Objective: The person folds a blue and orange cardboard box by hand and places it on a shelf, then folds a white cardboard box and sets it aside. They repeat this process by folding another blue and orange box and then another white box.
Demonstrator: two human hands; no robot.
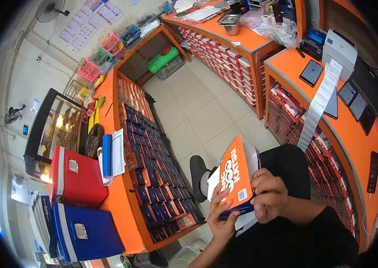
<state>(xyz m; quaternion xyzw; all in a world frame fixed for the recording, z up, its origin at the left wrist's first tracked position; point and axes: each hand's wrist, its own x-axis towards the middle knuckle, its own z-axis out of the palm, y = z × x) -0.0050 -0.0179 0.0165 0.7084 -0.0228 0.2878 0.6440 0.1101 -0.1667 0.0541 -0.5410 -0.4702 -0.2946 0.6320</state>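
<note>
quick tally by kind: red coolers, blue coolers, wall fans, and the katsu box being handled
Red cooler: 1
Blue cooler: 1
Wall fans: 2
Handled Katsu box: 1
Total: 5

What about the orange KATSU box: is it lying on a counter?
No, the orange box is held in the left hand, with the right hand at its edge.
</note>
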